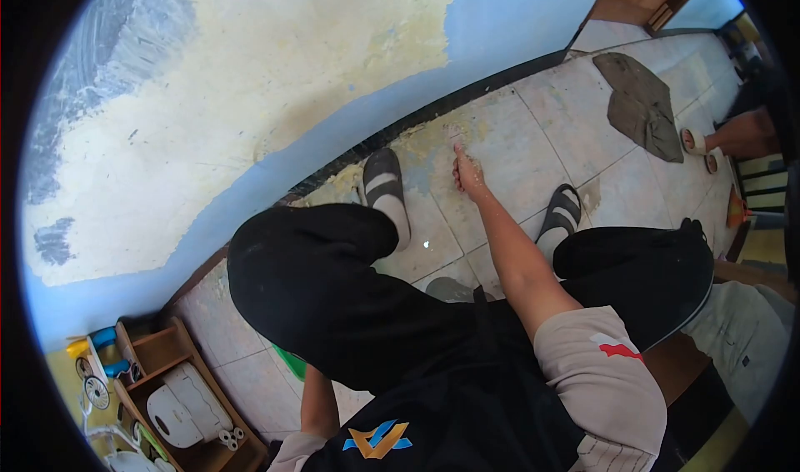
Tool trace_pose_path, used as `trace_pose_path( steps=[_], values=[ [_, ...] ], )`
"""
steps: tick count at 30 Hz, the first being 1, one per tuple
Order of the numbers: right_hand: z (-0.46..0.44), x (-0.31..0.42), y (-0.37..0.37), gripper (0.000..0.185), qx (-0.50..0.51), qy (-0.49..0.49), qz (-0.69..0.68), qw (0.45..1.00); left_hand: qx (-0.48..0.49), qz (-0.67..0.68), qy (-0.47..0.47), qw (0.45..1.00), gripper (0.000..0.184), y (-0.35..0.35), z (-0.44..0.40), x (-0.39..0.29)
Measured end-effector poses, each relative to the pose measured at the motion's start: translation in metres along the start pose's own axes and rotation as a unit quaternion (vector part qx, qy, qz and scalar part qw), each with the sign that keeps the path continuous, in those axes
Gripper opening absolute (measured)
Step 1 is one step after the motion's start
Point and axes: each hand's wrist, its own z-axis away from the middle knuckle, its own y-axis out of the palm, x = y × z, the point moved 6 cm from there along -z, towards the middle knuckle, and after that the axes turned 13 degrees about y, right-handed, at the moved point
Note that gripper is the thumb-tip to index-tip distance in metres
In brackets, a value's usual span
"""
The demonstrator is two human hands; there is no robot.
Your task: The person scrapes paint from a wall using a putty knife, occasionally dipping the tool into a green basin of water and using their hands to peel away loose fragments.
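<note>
My right hand (468,174) reaches down to the tiled floor (533,130), closed round a small scraper (455,134) whose pale blade points at the wall's foot. Yellowish paint crumbs and smears lie on the tiles around the blade. My left forearm (319,401) goes down beside my bent knee; the hand itself is hidden behind the leg. Close to that arm, part of a green object (288,362) shows, too covered to name. My sandalled feet (385,184) stand on either side of my right hand.
The blue wall (517,14) has a large bare cream patch (275,64) and a dark skirting (450,97). A crumpled dark cloth (642,105) lies on the floor near another person's foot (696,143). A wooden shelf (187,339) with a white appliance (187,404) stands lower left.
</note>
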Motion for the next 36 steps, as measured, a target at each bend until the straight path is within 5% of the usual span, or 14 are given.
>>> trace_pose_path(
  steps=[15,26,36],
  values=[
    [-0.005,-0.001,-0.006,0.056,-0.022,0.000,0.001,1.000,-0.129,0.146,-0.061,0.979,0.029,-0.017,-0.011,-0.037],
    [-0.001,0.005,-0.005,0.055,-0.018,-0.017,-0.016,1.000,-0.225,0.219,-0.101,0.944,0.025,-0.099,-0.071,-0.014],
    [-0.004,-0.010,-0.007,0.056,-0.009,-0.019,-0.018,1.000,-0.293,0.262,-0.128,0.910,0.022,-0.110,-0.026,-0.026]
  ],
)
